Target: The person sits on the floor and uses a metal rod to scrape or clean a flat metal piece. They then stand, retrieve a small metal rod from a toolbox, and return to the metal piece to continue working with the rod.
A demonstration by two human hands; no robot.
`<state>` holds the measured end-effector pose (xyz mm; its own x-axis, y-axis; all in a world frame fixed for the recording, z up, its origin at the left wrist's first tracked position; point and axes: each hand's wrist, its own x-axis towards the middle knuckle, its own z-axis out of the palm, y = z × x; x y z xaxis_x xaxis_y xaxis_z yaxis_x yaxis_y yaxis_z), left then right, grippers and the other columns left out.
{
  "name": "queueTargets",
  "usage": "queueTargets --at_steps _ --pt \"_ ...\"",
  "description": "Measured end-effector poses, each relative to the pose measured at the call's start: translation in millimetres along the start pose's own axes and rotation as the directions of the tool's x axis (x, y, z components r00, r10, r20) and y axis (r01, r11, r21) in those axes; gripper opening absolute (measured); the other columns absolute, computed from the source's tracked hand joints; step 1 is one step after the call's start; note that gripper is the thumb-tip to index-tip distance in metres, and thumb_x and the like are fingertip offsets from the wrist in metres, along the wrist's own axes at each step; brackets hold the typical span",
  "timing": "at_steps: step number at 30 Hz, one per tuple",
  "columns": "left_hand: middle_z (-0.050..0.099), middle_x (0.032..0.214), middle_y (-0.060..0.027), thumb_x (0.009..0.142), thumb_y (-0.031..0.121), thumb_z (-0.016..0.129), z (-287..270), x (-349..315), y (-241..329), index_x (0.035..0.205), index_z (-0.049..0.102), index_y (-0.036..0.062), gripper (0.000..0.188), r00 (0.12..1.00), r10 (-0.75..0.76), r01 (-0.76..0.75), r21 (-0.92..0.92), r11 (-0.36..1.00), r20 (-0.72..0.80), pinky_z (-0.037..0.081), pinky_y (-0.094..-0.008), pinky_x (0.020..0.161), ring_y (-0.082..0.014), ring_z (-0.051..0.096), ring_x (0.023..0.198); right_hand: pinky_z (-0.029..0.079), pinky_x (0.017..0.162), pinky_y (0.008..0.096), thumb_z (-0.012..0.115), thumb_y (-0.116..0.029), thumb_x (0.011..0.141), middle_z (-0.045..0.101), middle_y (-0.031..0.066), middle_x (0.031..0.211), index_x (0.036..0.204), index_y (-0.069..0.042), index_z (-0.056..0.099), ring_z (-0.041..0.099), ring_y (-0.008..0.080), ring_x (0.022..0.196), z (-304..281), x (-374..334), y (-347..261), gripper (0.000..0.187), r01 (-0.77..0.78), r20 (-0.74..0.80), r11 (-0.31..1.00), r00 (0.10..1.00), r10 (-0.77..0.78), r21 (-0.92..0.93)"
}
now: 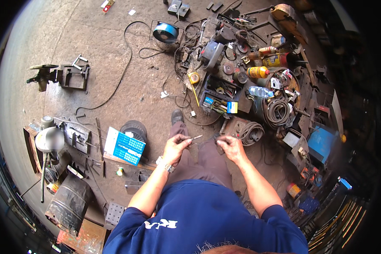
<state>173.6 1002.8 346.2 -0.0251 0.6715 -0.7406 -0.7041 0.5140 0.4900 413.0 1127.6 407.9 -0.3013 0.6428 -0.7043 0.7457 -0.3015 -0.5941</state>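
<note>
Noted in left hand (pixel 177 147): thin rod (pixel 197 137), pinched between thumb and fingertips, near end inside the grip, far end free. Lies in the gap between the hands, distinctly closer to left than to right. Runs with long axis mainly crosswise, from left fingertips toward right-hand side, and slants slightly away from the body at the free end. Points toward the space just ahead of right hand (pixel 230 147), rather than squarely at right fingertips.

Judged to be the governing relation: free end turned toward the right, apart from right fingertips by a clear gap, with contact by left hand only.

Noted in right hand: fingers curled inward, thumb drawn in, with a small dark piece (pixel 219 148) at the fingertips. Cannot tell its kind or outline, nor confirm a hold on it. Stands roughly level with left hand, above the trousers (pixel 199 165).

Recorded about the hands: shoe (pixel 177 116) ahead of left hand; blue-and-white carton (pixel 123 148) off to the left of it; coiled cable (pixel 244 132) near right hand, to the right and slightly ahead. Recorded farther ahead: toolbox (pixel 205 89) and yellow tape measure (pixel 194 78), both well apart from the fingertips.
</note>
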Motion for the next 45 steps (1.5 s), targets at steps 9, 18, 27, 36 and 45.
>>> queueTargets --at_steps 9,18,27,36,45 --pt "0.075 0.102 -0.0059 0.096 0.005 0.074 90.2 -34.1 108.8 0.110 0.072 -0.0022 0.016 0.894 0.416 -0.441 0.173 0.881 0.166 0.055 -0.0259 0.085 -0.0109 0.069 0.093 0.052 0.065 0.0230 0.071 -0.011 0.098 0.071 0.0003 0.091 0.115 -0.001 0.074 0.062 0.0071 0.075 -11.8 -14.4 -128.7 0.020 0.230 -0.119 0.647 0.970 -0.211 0.727" --pt "0.077 0.102 -0.0095 0.098 0.004 0.072 122.6 -95.6 122.1 0.116 0.072 -0.0038 0.020 0.775 0.594 -0.607 -0.007 0.795 0.216 0.056 -0.0261 0.083 -0.0130 0.071 0.092 0.054 0.070 0.0245 0.071 -0.008 0.099 0.075 0.0036 0.099 0.116 0.000 0.073 0.065 0.0094 0.077 -54.1 -82.6 -158.7 0.019 0.373 -0.163 0.442 0.881 -0.444 0.816" --pt "0.076 0.103 -0.0129 0.099 0.006 0.071 160.7 -180.6 77.4 0.121 0.068 -0.0053 0.026 0.666 0.741 -0.743 0.173 0.647 0.087 0.057 -0.0308 0.089 -0.0187 0.073 0.095 0.055 0.073 0.0257 0.068 -0.007 0.100 0.074 0.0073 0.103 0.120 0.002 0.071 0.067 0.0120 0.082 -77.0 -134.8 -127.9 0.021 0.269 -0.018 0.343 0.809 -0.587 0.900" --pt "0.076 0.106 -0.0173 0.099 0.003 0.069 207.9 -270.7 1.8 0.117 0.068 -0.0069 0.021 0.486 0.867 -0.867 0.069 0.494 -0.107 0.059 -0.0337 0.090 -0.0221 0.074 0.096 0.055 0.075 0.0287 0.067 -0.014 0.103 0.072 0.0076 0.100 0.124 0.003 0.068 0.066 0.0144 0.082 -70.6 -196.1 -102.2 0.028 0.107 0.240 0.414 0.674 -0.698 0.904" --pt "0.075 0.107 -0.0170 0.099 0.001 0.068 175.8 -343.7 -45.9 0.117 0.069 -0.0066 0.019 0.283 0.890 -0.914 0.181 0.363 -0.356 0.060 -0.0354 0.091 -0.0230 0.074 0.097 0.054 0.074 0.0287 0.064 -0.012 0.104 0.071 0.0073 0.097 0.127 0.003 0.066 0.065 0.0138 0.081 -2.3 -232.6 -108.8 0.027 -0.035 0.518 0.575 0.481 -0.707 0.817"
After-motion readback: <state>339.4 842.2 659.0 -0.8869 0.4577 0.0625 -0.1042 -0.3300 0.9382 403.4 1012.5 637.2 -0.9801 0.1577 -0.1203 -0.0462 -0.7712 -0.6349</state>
